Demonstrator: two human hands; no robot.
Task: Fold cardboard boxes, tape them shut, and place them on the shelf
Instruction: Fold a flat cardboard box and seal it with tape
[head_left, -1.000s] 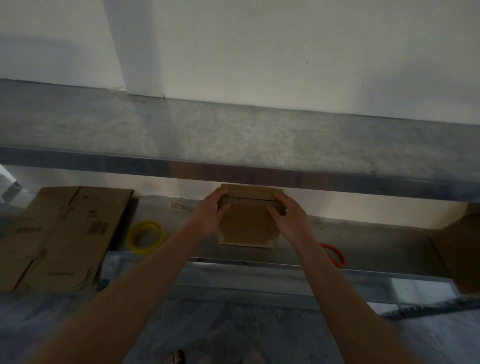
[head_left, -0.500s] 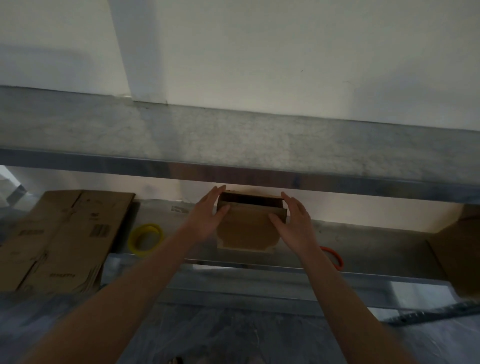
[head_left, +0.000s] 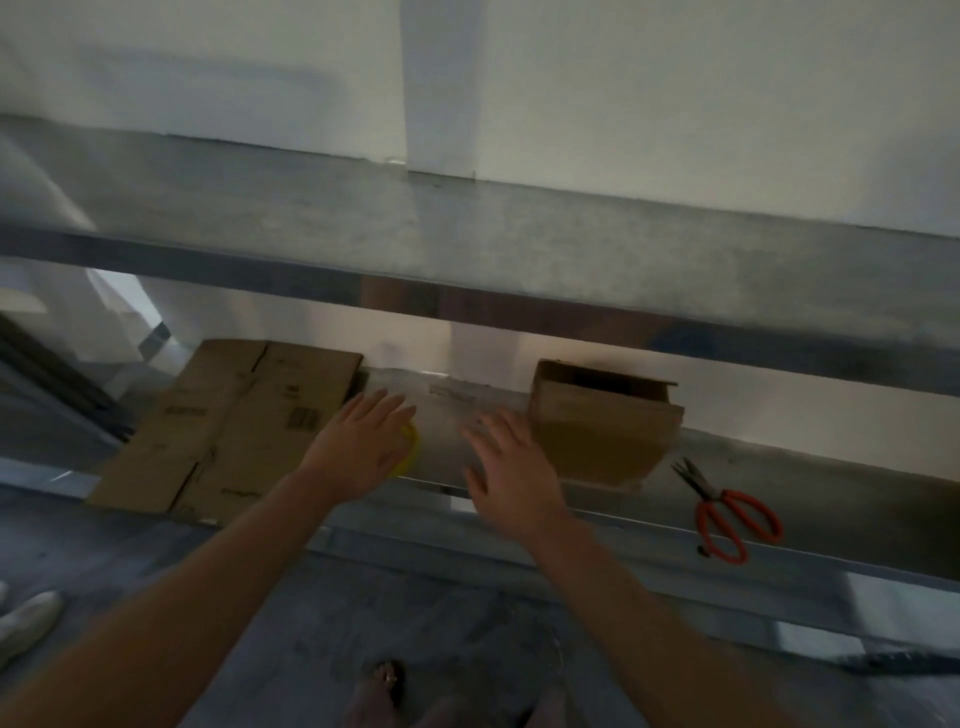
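A small folded cardboard box stands on the lower metal shelf, its top flap slightly ajar. My right hand hovers just left of the box with fingers spread, holding nothing. My left hand is farther left, fingers straight, above a yellow tape roll that it mostly hides. A stack of flat cardboard boxes lies at the shelf's left end.
Red-handled scissors lie on the shelf right of the box. The upper metal shelf overhangs the work area. A white shoe is on the floor at left; my foot shows below.
Both hands have let go of the box and moved left of it. The view has swung left, so the box and scissors now sit to the right.
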